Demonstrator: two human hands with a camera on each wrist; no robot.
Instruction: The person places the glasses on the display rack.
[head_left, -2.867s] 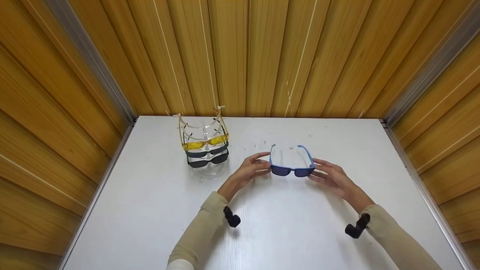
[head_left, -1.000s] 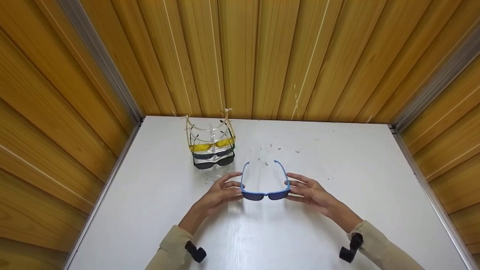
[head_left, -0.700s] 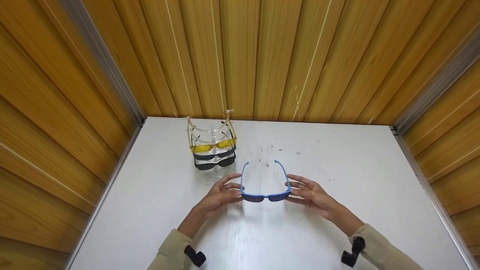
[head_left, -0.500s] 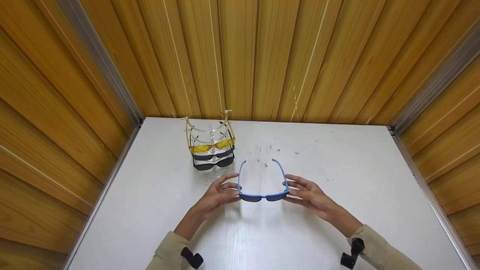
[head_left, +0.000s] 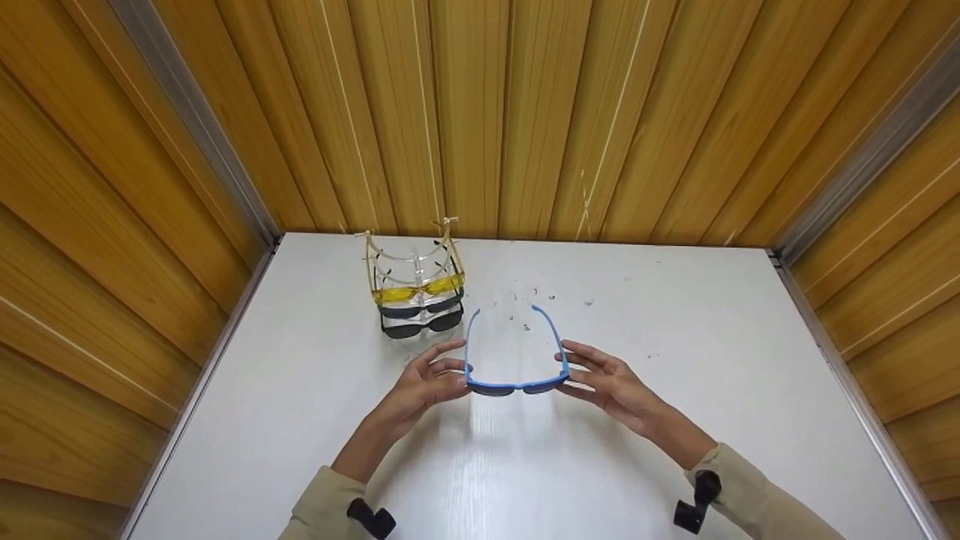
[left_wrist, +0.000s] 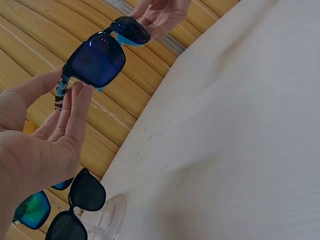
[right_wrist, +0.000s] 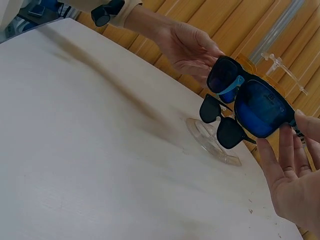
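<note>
Blue-framed sunglasses (head_left: 517, 387) with dark blue lenses are held above the table, their arms unfolded and pointing away from me. At the left hinge my left hand (head_left: 420, 386) pinches the frame between thumb and fingers. My right hand (head_left: 611, 386) pinches the opposite hinge the same way. In the left wrist view the sunglasses (left_wrist: 97, 59) show the outer side of their lenses and a patterned arm near the hinge. The right wrist view has the sunglasses (right_wrist: 262, 107) partly in front of the display stand.
A clear display stand (head_left: 418, 259) at the back left bears yellow glasses (head_left: 418, 289) on top, dark sunglasses (head_left: 421, 308) below, and black sunglasses (head_left: 422, 325) lowest. The white table (head_left: 480, 480) has small marks. Wood-patterned walls (head_left: 480, 112) enclose its back and sides.
Over the earlier frames both hands carried the sunglasses leftward and nearer to me. In the last half second they shift slightly left, the lenses tipping so the frame's top edge shows more.
</note>
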